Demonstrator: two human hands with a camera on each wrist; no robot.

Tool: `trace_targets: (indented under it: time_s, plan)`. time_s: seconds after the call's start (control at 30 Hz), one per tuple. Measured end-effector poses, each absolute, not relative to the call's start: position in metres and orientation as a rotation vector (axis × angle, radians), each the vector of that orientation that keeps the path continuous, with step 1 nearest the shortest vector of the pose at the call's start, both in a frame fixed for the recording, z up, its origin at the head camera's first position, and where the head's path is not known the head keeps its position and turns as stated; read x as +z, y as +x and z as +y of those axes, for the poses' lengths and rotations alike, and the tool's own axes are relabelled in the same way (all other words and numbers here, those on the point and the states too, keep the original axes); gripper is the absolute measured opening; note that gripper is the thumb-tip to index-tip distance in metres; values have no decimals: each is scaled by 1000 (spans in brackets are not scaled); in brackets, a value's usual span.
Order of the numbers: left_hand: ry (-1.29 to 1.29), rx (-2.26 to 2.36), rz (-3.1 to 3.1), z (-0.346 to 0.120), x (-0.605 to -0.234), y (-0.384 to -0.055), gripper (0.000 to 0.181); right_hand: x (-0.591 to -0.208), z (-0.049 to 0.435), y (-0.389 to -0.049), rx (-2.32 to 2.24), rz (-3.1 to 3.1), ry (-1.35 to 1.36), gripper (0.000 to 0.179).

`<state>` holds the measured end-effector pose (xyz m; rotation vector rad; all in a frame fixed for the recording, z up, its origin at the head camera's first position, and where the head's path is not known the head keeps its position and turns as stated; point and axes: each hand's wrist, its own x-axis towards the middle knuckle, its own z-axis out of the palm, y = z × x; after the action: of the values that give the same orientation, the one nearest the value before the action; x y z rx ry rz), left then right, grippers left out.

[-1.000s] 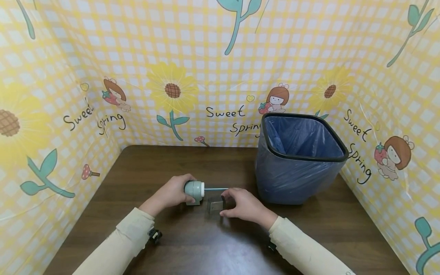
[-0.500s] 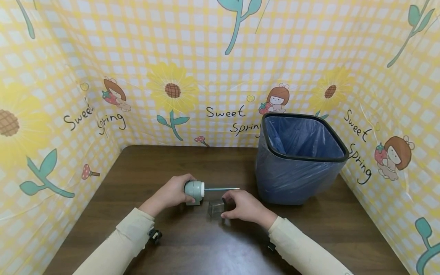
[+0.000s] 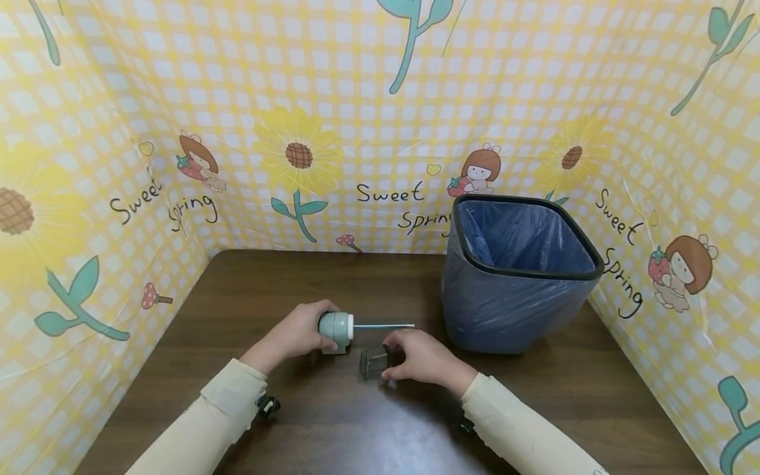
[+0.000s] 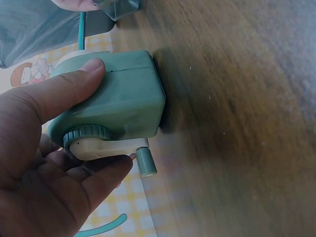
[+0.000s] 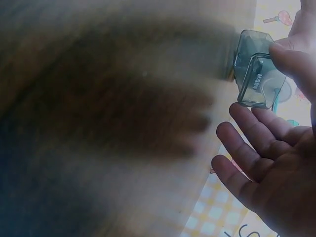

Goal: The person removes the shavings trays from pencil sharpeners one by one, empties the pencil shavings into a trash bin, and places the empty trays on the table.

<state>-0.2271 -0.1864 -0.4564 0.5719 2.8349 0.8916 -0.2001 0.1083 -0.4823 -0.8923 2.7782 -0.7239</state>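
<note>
A pale green hand-crank pencil sharpener (image 3: 336, 330) lies on its side on the table, its white front facing right. My left hand (image 3: 301, 328) grips its body from the left, thumb along the casing in the left wrist view, where the crank handle (image 4: 146, 161) shows below the body. Out of the white front a thin blue-green pencil (image 3: 382, 326) points right. Just in front of the pencil, my right hand (image 3: 426, 356) pinches a clear grey shavings drawer (image 3: 373, 363) between thumb and fingers. The right wrist view shows the drawer (image 5: 254, 74) see-through, with small lettering on it.
A bin (image 3: 516, 316) with a black rim and blue liner stands at the right rear of the brown wooden table (image 3: 368, 422), close beyond the right hand. Yellow checked fabric (image 3: 380, 119) walls in the back and both sides.
My right hand and the drawer have shifted slightly toward me, uncovering the pencil's far end. The left hand and the sharpener have stayed in place.
</note>
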Motion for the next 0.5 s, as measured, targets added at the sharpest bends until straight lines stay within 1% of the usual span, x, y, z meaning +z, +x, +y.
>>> trace_targets:
  time_s: [0.5]
  plan:
    - [581,882,2844,-187,-458,-229,63,-479,110,-198,-569,2855,-945,53]
